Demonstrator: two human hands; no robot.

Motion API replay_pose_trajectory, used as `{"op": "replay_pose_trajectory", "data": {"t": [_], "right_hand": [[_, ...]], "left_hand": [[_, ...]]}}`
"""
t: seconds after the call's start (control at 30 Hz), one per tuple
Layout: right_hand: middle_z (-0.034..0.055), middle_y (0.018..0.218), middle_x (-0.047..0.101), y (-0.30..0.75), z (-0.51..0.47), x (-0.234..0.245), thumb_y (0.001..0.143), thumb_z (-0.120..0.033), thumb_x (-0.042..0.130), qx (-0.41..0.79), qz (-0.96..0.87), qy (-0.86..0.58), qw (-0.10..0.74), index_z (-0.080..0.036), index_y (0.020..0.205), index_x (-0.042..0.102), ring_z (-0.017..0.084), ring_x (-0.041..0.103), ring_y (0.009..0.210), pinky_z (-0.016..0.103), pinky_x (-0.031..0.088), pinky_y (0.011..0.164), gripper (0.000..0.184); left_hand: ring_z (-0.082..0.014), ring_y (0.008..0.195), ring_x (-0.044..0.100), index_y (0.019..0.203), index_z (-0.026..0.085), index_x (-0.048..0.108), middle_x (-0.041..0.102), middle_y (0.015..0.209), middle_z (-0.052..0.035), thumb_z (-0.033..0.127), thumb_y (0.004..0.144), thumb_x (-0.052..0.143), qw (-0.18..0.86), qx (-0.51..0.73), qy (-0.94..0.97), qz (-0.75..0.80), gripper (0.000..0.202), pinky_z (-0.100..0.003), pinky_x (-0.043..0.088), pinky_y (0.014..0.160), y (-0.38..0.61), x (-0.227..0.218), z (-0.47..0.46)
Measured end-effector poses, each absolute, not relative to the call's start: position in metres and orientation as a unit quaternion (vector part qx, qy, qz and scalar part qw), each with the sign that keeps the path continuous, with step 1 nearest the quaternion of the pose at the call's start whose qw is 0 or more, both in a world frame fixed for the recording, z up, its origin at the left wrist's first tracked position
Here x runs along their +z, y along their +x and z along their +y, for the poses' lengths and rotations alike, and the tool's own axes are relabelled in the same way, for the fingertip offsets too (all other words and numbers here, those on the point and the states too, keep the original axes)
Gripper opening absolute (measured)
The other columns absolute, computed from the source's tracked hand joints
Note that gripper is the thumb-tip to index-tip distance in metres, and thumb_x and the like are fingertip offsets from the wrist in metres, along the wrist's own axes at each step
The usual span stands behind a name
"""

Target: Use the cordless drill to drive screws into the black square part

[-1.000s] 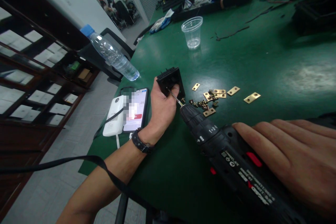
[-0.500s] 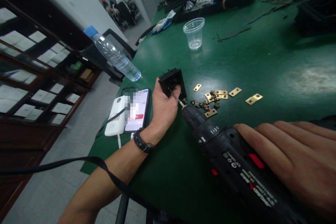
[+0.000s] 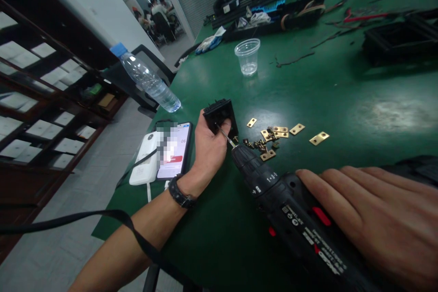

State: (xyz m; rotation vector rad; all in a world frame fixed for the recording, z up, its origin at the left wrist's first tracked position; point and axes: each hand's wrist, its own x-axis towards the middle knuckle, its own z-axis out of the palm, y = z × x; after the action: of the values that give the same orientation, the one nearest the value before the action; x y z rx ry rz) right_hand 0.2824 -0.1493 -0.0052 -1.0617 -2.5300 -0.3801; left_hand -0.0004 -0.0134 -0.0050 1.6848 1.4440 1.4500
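Observation:
My left hand (image 3: 208,146) grips a small black plastic socket part (image 3: 221,116) tilted on the green table (image 3: 342,96). My right hand (image 3: 376,219) is wrapped over the top of a black cordless drill (image 3: 290,210) with red buttons. The drill's thin bit (image 3: 224,136) touches the black part beside my left thumb. Loose brass plates (image 3: 318,138) and small screws (image 3: 260,145) lie just right of the part.
A phone (image 3: 174,150) and a white power bank (image 3: 143,159) lie at the table's left edge. A water bottle (image 3: 147,80) and a clear plastic cup (image 3: 247,56) stand farther back. Black trays and cables fill the far side. People sit in the distance.
The view has shifted slightly; both hands, the drill and the black part keep the same relation, with the bit still against the part.

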Motion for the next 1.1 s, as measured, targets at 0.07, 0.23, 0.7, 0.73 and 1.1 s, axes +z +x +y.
{"op": "replay_pose_trajectory", "data": {"t": [0.07,0.23,0.7,0.73,1.1], "right_hand": [[0.0155,0.115,0.072,0.280,-0.150,-0.004,0.092,-0.002,0.043,-0.143,-0.896,-0.384,0.171,-0.015,0.136,0.056,0.037,0.068,0.103,0.054,0.052,0.081,0.048],[0.0141,0.108,0.074,0.274,-0.150,0.005,0.092,0.001,0.040,-0.173,-0.891,-0.387,0.163,-0.013,0.132,0.056,0.034,0.070,0.093,0.050,0.050,0.072,0.046],[0.0092,0.084,0.074,0.264,-0.136,0.033,0.093,0.001,0.037,-0.211,-0.892,-0.357,0.181,-0.009,0.120,0.058,0.027,0.073,0.069,0.040,0.054,0.057,0.035],[0.0085,0.084,0.073,0.264,-0.136,0.032,0.093,0.000,0.039,-0.208,-0.893,-0.357,0.179,-0.009,0.120,0.058,0.026,0.072,0.069,0.040,0.054,0.058,0.035],[0.0039,0.084,0.067,0.265,-0.138,0.030,0.093,-0.005,0.044,-0.188,-0.895,-0.373,0.158,-0.010,0.124,0.057,0.024,0.068,0.068,0.041,0.055,0.065,0.034]], "left_hand": [[-0.0237,0.105,0.070,0.117,0.023,0.067,0.077,0.113,-0.0060,0.031,0.090,0.079,0.246,0.532,0.614,0.528,0.030,-0.042,0.056,0.100,-0.001,-0.006,-0.013],[-0.0237,0.106,0.070,0.120,0.024,0.066,0.076,0.115,-0.0063,0.032,0.090,0.080,0.256,0.535,0.608,0.528,0.034,-0.042,0.055,0.101,-0.002,-0.008,-0.013],[-0.0261,0.109,0.072,0.118,0.022,0.069,0.077,0.116,-0.0074,0.034,0.092,0.080,0.265,0.531,0.606,0.530,0.031,-0.044,0.054,0.100,-0.002,-0.007,-0.014],[-0.0261,0.110,0.072,0.118,0.022,0.069,0.077,0.117,-0.0075,0.035,0.092,0.080,0.265,0.530,0.606,0.531,0.031,-0.045,0.054,0.101,-0.002,-0.008,-0.014],[-0.0239,0.106,0.071,0.115,0.022,0.069,0.077,0.113,-0.0054,0.033,0.090,0.080,0.276,0.544,0.593,0.526,0.029,-0.042,0.054,0.099,0.001,-0.004,-0.014]]}}
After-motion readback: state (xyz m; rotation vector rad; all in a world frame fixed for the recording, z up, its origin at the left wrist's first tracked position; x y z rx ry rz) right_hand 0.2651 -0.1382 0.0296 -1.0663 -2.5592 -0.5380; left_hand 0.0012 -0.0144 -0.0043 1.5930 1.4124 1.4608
